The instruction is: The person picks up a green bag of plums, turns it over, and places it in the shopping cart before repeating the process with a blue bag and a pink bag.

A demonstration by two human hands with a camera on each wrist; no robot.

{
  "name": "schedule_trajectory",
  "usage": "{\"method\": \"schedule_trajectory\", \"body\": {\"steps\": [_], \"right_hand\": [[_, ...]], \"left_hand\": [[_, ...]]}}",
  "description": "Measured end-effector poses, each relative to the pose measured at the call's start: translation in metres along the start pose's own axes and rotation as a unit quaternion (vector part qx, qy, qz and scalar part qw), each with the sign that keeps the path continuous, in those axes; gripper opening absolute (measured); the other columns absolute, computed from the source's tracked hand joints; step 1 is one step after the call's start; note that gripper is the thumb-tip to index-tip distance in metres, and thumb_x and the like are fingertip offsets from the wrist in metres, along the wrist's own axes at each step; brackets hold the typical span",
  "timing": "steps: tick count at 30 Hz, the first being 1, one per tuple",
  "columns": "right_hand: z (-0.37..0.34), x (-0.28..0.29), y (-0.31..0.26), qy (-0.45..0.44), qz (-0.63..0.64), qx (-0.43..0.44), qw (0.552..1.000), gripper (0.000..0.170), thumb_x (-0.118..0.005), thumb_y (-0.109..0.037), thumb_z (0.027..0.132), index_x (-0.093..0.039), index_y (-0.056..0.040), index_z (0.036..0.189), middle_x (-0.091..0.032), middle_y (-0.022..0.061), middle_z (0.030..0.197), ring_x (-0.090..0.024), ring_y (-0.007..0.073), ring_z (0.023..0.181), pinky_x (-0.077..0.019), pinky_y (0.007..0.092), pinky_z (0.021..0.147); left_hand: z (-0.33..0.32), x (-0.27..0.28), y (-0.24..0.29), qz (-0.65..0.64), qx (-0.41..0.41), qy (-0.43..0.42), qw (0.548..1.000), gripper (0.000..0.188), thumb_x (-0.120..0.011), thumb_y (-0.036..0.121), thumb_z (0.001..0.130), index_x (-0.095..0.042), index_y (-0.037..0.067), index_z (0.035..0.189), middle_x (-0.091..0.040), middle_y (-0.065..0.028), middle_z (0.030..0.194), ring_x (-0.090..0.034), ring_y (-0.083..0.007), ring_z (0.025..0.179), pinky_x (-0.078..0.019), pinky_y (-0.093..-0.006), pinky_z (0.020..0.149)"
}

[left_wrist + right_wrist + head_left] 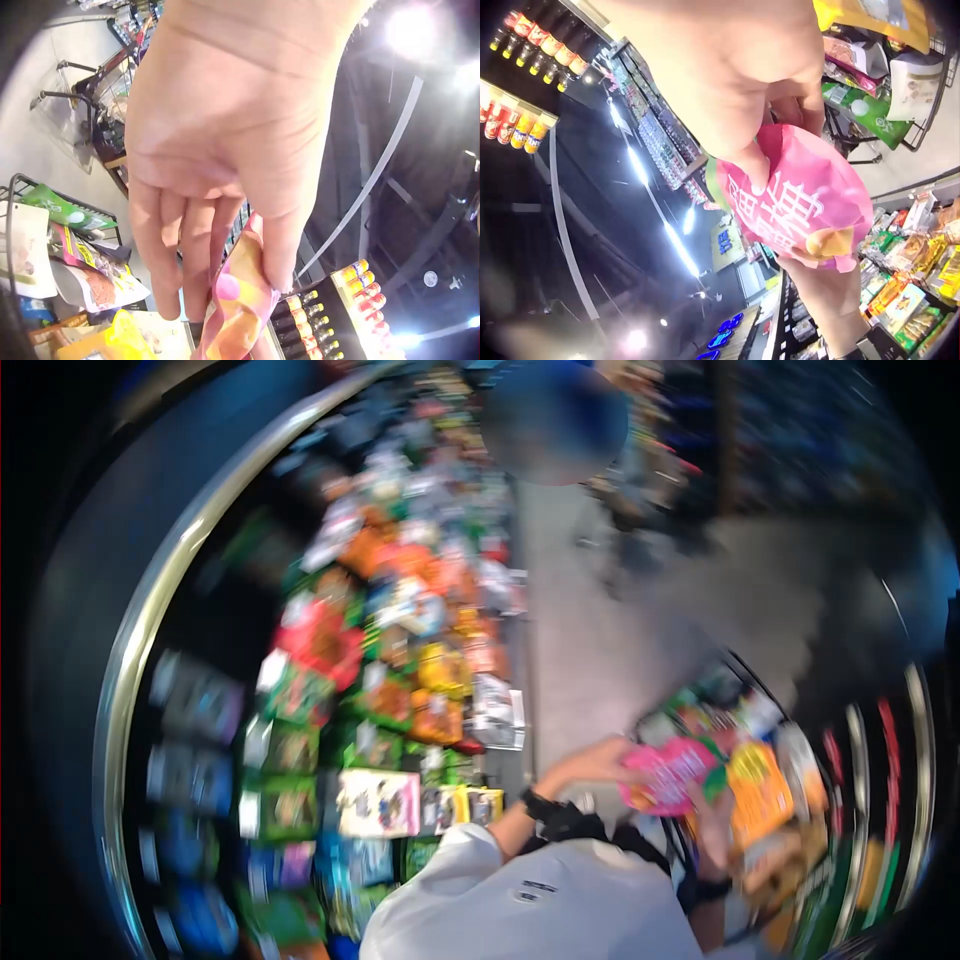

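Observation:
A pink snack bag (668,775) with white lettering is held up between both hands in front of the body. My left hand (600,762) holds it by one side; in the left wrist view the bag's edge (244,292) lies between thumb and fingers. The right hand (712,830) grips the opposite side, its thumb pressed on the printed face (802,199) and its fingers partly hidden behind. Right by the hands, a cart basket (15,225) carries an orange-yellow bag (758,790), a green packet (67,208) and other packs.
To the left, a long display (400,690) is filled with colourful snack packets, with a curved metal rail (120,660) along its outer side. A grey floor aisle (585,620) runs ahead. Shelves of bottles (307,330) and cans stand beyond. Much of the head view is motion-blurred.

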State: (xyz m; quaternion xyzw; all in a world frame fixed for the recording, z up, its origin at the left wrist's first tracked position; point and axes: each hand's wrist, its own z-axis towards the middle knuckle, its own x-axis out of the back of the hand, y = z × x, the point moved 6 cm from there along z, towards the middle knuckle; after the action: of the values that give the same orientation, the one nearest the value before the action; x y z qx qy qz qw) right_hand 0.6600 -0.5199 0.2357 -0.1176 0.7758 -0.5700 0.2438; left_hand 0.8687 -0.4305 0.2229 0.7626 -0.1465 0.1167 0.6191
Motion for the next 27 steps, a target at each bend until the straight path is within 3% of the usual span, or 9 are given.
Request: {"method": "schedule_trajectory", "body": {"steps": [1,2,3,11,14,19,22,23,27], "right_hand": [[0.021,0.017,0.055,-0.081,-0.050,0.009,0.995,0.016,-0.076,-0.006,0.088,-0.066,-0.0049,0.100,-0.062,-0.0031,0.086,-0.059,0.0095,0.078,-0.0496,0.0272,0.072],[0.021,-0.001,0.051,-0.079,-0.021,0.007,0.997,0.018,-0.075,-0.004,0.087,-0.067,-0.0039,0.104,-0.066,-0.0026,0.092,-0.061,0.0106,0.079,-0.0504,0.0263,0.071],[0.025,-0.008,0.067,-0.119,-0.016,-0.036,0.992,0.028,-0.075,-0.005,0.090,-0.064,-0.0022,0.115,-0.068,0.0011,0.105,-0.062,0.0125,0.091,-0.0506,0.0274,0.084],[-0.042,-0.154,0.077,-0.395,-0.060,-0.031,0.916,0.027,-0.069,-0.013,0.096,-0.061,-0.0029,0.120,-0.065,0.0008,0.109,-0.057,0.0108,0.100,-0.0434,0.0279,0.093],[-0.083,-0.182,0.115,-0.475,-0.107,-0.062,0.871,0.025,-0.069,-0.014,0.096,-0.063,-0.0030,0.118,-0.065,0.0003,0.108,-0.058,0.0099,0.098,-0.0449,0.0268,0.090],[-0.175,-0.194,0.139,-0.534,-0.209,-0.097,0.813,0.024,-0.069,-0.017,0.097,-0.064,-0.0008,0.113,-0.068,0.0034,0.108,-0.062,0.0095,0.097,-0.0491,0.0247,0.086],[-0.214,-0.186,0.161,-0.581,-0.193,-0.116,0.782,0.020,-0.069,-0.014,0.096,-0.066,-0.0012,0.111,-0.070,0.0020,0.100,-0.063,0.0095,0.090,-0.0490,0.0251,0.082],[-0.224,-0.187,0.163,-0.614,-0.190,-0.099,0.759,0.019,-0.066,-0.011,0.098,-0.065,0.0003,0.112,-0.071,0.0057,0.104,-0.066,0.0112,0.093,-0.0499,0.0255,0.083],[-0.259,-0.202,0.149,-0.632,-0.172,-0.121,0.745,0.021,-0.061,-0.012,0.101,-0.064,0.0050,0.114,-0.072,0.0119,0.101,-0.069,0.0179,0.095,-0.0534,0.0311,0.088]], "left_hand": [[-0.015,0.000,0.001,-0.009,-0.011,0.023,1.000,0.034,-0.075,0.027,0.090,-0.071,-0.004,0.105,-0.073,-0.0095,0.079,-0.062,-0.0083,0.075,-0.0538,-0.0317,0.070],[-0.033,0.002,0.006,-0.021,-0.029,0.037,0.999,0.034,-0.075,0.027,0.091,-0.070,-0.005,0.102,-0.072,-0.0099,0.077,-0.060,-0.0078,0.072,-0.0524,-0.0319,0.067],[-0.058,0.014,0.009,-0.020,-0.021,0.091,0.995,0.034,-0.074,0.027,0.091,-0.070,-0.005,0.101,-0.071,-0.0098,0.076,-0.059,-0.0078,0.071,-0.0515,-0.0318,0.066],[-0.246,-0.003,-0.017,-0.034,0.061,0.376,0.924,0.034,-0.075,0.028,0.091,-0.070,-0.005,0.091,-0.064,-0.0128,0.066,-0.055,-0.0115,0.062,-0.0489,-0.0326,0.061],[-0.317,-0.033,-0.030,-0.046,0.117,0.425,0.897,0.035,-0.074,0.030,0.093,-0.072,-0.005,0.100,-0.068,-0.0122,0.071,-0.057,-0.0101,0.064,-0.0488,-0.0310,0.062],[-0.413,-0.098,-0.044,-0.029,0.097,0.498,0.861,0.032,-0.075,0.026,0.093,-0.073,-0.004,0.103,-0.067,-0.0140,0.071,-0.059,-0.0107,0.064,-0.0497,-0.0324,0.062],[-0.449,-0.128,-0.046,-0.049,0.130,0.511,0.848,0.032,-0.075,0.026,0.093,-0.072,-0.005,0.099,-0.068,-0.0150,0.073,-0.061,-0.0114,0.065,-0.0497,-0.0329,0.062],[-0.461,-0.134,-0.040,-0.079,0.087,0.537,0.835,0.031,-0.075,0.026,0.093,-0.072,-0.005,0.097,-0.067,-0.0154,0.072,-0.060,-0.0125,0.063,-0.0485,-0.0330,0.061],[-0.515,-0.147,-0.005,-0.044,0.060,0.615,0.785,0.026,-0.074,0.024,0.093,-0.073,-0.002,0.096,-0.064,-0.0167,0.071,-0.058,-0.0166,0.061,-0.0457,-0.0331,0.060]]}}
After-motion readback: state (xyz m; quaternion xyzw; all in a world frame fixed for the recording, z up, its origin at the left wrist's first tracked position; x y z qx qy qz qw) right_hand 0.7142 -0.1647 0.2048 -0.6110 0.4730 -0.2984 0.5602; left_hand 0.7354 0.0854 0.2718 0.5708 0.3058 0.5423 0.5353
